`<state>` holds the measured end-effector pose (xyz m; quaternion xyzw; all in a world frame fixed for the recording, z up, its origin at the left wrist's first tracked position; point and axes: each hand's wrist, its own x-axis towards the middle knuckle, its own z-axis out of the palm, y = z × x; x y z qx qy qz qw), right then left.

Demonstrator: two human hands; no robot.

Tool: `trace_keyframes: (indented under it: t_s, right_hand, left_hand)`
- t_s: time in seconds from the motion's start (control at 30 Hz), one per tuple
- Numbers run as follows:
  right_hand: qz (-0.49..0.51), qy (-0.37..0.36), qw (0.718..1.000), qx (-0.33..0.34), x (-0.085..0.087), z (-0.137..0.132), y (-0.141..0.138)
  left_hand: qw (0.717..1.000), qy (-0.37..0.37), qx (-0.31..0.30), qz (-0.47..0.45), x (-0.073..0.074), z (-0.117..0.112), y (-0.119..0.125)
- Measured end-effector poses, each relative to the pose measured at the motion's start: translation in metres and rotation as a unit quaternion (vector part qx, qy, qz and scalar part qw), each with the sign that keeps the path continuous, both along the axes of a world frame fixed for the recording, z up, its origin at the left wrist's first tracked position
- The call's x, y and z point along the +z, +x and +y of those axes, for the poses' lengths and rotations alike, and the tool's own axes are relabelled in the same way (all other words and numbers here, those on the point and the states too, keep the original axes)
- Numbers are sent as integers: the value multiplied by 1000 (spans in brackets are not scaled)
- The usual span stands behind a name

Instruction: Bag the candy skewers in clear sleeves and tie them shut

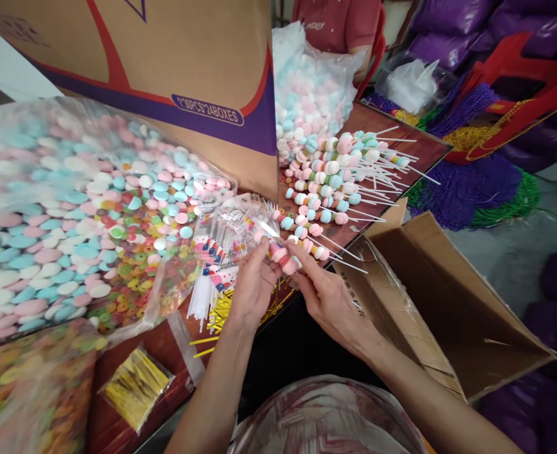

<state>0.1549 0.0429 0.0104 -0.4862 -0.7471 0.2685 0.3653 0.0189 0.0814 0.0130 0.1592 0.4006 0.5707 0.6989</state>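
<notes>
Both my hands meet in the middle of the view around a marshmallow skewer (283, 257), pink pieces with a printed clear wrapper partly over them. My left hand (254, 280) has its fingers closed on the skewer from the left. From the right, my right hand (321, 284) pinches the same skewer near its end. Just behind my left hand lie printed clear bags (224, 233). White sticks (201, 299) and gold twist ties (222, 310) sit beside my left wrist. Beyond my right hand, finished-looking skewers (328, 176) of marshmallows and gummy rings lie in a pile.
A large bag of pastel marshmallows (46, 252) covers the left, with loose gummy rings (137, 277) along it. A tall carton (165, 75) stands behind. At the right, below table height, is an open cardboard box (448, 302). Another person (330, 28) sits across the table.
</notes>
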Motion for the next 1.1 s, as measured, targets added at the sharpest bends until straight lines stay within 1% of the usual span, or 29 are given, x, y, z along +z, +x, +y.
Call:
trace_keyframes:
  t_s: [0.1, 0.2, 0.27, 0.37, 0.43, 0.5, 0.6, 0.67, 0.7, 0.77, 0.83, 0.87, 0.93, 1.0, 1.1]
  right_hand:
    - [49, 22, 998, 18, -5, 0, -1]
    - [44, 35, 998, 14, -13, -1, -3]
    - [7, 37, 999, 5, -19, -3, -5]
    - [-71, 40, 997, 9, -24, -3, -7]
    - [-75, 39, 996, 5, -24, -1, -7]
    - [-24, 24, 999, 1, -20, 3, -7]
    - [70, -18, 997, 20, -12, 10, -6]
    - [100, -31, 994, 24, -8, 11, -6]
    - [106, -22, 994, 17, -7, 10, -6]
    - [95, 22, 995, -3, -6, 7, -6]
    - [56, 55, 997, -19, -7, 2, -6]
    - [29, 55, 998, -22, -8, -1, -5]
    - [-10, 30, 999, -14, -10, -4, -3]
    - [-8, 12, 1000, 0, -13, -5, -1]
    - [11, 23, 1000, 10, -18, -3, -2]
  left_hand:
    - [1000, 8, -14, -1, 2, -2, 2]
    - [1000, 17, -21, 3, 3, -3, 4]
    - [1000, 19, -21, -1, 2, -4, 6]
    - [1000, 11, -8, -11, -1, -4, 8]
    - [1000, 13, -3, -11, -4, -5, 9]
    - [1000, 22, -7, -7, -6, -5, 9]
    - [999, 39, -30, -10, -7, -5, 8]
    - [998, 43, -48, -24, -5, -4, 7]
    - [997, 41, -53, -32, -4, -3, 6]
    - [997, 31, -53, -45, 0, -2, 6]
    - [998, 18, -42, -50, 3, -1, 6]
    - [998, 13, -36, -50, 4, 0, 5]
    - [998, 8, -29, -48, 4, 0, 5]
    - [998, 14, -34, -46, 3, 0, 5]
    - [997, 18, -55, -42, 0, -1, 5]
